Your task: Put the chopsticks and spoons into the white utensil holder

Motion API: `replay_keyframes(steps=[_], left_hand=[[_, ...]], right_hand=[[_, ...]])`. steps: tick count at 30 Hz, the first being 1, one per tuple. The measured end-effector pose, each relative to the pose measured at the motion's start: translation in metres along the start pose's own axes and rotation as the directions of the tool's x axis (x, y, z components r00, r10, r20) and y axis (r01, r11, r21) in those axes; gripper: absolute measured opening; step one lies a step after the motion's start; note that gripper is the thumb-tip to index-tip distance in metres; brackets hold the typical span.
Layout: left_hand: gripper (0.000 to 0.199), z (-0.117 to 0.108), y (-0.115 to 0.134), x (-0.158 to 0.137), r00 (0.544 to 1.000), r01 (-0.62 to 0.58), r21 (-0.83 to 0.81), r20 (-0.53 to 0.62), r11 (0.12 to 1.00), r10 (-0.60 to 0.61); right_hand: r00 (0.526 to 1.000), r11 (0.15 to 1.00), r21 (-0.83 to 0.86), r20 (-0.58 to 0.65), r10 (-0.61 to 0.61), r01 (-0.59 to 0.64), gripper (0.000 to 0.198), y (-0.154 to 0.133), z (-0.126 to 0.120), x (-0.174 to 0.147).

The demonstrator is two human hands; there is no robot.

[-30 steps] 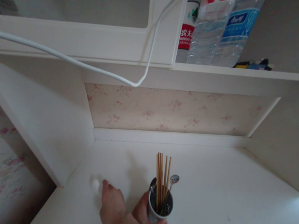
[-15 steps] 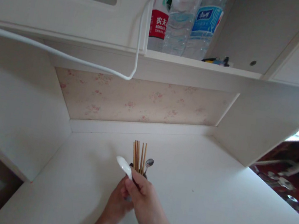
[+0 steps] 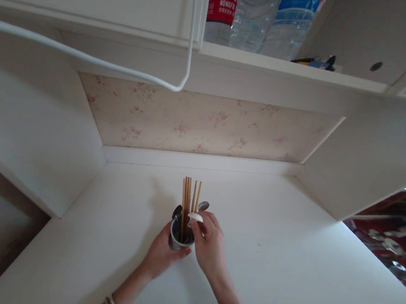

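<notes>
- Metal cup [image 3: 178,246] stands approx. 6 o'clock of the view, on or just above the white desk [image 3: 268,273]; can't tell if its base touches.
- L hand [image 3: 162,253] is wrapped round the cup from approx. 8 o'clock, fingers & thumb clamped on the wall. Good anchor: a firm but light hold should stop it tipping w/ that tall load.
- R hand [image 3: 211,242], at approx. 3 o'clock of the cup, pinches a white spoon [image 3: 195,217] btwn thumb & fingers; hands are close, each on its own thing.
- White spoon's bowl shows at approx. 1 o'clock of the rim; fingers hide most of the handle, so can't tell how far, if at all, it's in the cup.
- Bamboo chopsticks [image 3: 185,200] rise at 12 o'clock, metal spoon [image 3: 203,206] at 1, dark spoon [image 3: 177,212] at 11. White spoon sits v. near the chopsticks & metal spoon, so snagging looks the main risk.
- Best technique, IMO: pinch nr the bowl, handle lined up w/ the chopsticks; use any gap at 2–3 o'clock; move slowly, no forcing; ease off if it catches; let go only once its weight is borne.
</notes>
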State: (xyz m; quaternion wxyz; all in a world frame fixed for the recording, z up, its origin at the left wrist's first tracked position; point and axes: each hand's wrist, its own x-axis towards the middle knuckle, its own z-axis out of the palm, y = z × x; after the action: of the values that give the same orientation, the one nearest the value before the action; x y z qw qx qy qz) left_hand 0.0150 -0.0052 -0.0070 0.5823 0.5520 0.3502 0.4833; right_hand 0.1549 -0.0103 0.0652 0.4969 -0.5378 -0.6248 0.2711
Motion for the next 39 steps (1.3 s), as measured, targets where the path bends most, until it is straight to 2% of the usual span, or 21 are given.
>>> replay_keyframes(steps=[4, 8, 13, 18, 19, 21, 23, 25, 27, 29, 32, 34, 36, 39], left_hand=[[0.070, -0.001, 0.002, 0.000, 0.999, 0.001, 0.083, -0.042, 0.997, 0.002], [0.071, 0.001, 0.002, -0.001, 0.999, 0.010, 0.085, -0.049, 0.996, -0.005], [0.063, 0.004, 0.005, -0.002, 0.994, 0.070, 0.069, -0.085, 0.995, -0.064], [0.060, 0.007, 0.010, -0.003, 0.994, 0.079, 0.026, -0.083, 0.997, -0.076], [0.061, 0.007, 0.010, -0.003, 0.994, 0.073, 0.018, -0.088, 0.997, -0.071], [0.064, 0.005, 0.010, -0.003, 0.992, 0.069, 0.019, -0.104, 0.997, -0.067], [0.066, 0.004, 0.009, -0.002, 0.991, 0.092, 0.017, -0.096, 0.996, -0.090], [0.066, 0.002, 0.008, -0.001, 0.992, 0.105, -0.001, -0.064, 0.995, -0.104], [0.067, 0.002, 0.007, 0.001, 0.996, 0.080, 0.011, -0.031, 0.997, -0.079], [0.065, 0.001, 0.006, 0.001, 0.999, 0.042, 0.040, -0.007, 0.998, -0.042], [0.066, -0.003, 0.000, -0.003, 0.999, 0.023, 0.109, 0.021, 0.994, -0.025], [0.073, -0.008, -0.007, -0.006, 0.999, 0.034, 0.234, -0.009, 0.972, -0.033], [0.075, -0.013, -0.014, -0.009, 0.997, 0.068, 0.360, -0.049, 0.930, -0.054], [0.055, -0.018, -0.018, -0.010, 0.996, 0.093, 0.437, -0.054, 0.895, -0.077]], right_hand=[[0.997, 0.982, -0.174, -0.015, -0.078, 0.075, 0.019, 0.002, -0.005, -0.002], [1.000, 0.958, -0.286, -0.013, -0.022, 0.018, 0.013, 0.005, -0.006, -0.006], [1.000, 0.960, -0.278, -0.017, 0.021, -0.025, 0.013, 0.010, 0.003, -0.016], [0.999, 0.991, -0.136, -0.037, 0.012, -0.017, 0.020, 0.016, 0.004, -0.024], [0.999, 0.996, -0.091, -0.045, 0.011, -0.015, 0.027, 0.020, 0.003, -0.027], [1.000, 1.000, 0.003, -0.022, 0.019, -0.019, 0.054, 0.028, 0.003, -0.032], [0.996, 0.996, 0.077, 0.072, 0.042, -0.048, 0.084, 0.038, 0.005, -0.037], [0.984, 0.987, 0.117, 0.151, 0.091, -0.109, 0.101, 0.045, 0.009, -0.039], [0.975, 0.976, 0.136, 0.163, 0.148, -0.171, 0.098, 0.048, 0.014, -0.038], [0.973, 0.968, 0.148, 0.140, 0.181, -0.201, 0.085, 0.047, 0.016, -0.035], [0.978, 0.971, 0.159, 0.134, 0.161, -0.181, 0.073, 0.047, 0.010, -0.030], [0.981, 0.968, 0.176, 0.103, 0.165, -0.181, 0.071, 0.054, 0.000, -0.024], [0.976, 0.954, 0.206, 0.021, 0.217, -0.216, 0.071, 0.068, -0.017, -0.015], [0.938, 0.935, 0.239, -0.167, 0.305, -0.261, 0.077, 0.095, -0.052, 0.007]])
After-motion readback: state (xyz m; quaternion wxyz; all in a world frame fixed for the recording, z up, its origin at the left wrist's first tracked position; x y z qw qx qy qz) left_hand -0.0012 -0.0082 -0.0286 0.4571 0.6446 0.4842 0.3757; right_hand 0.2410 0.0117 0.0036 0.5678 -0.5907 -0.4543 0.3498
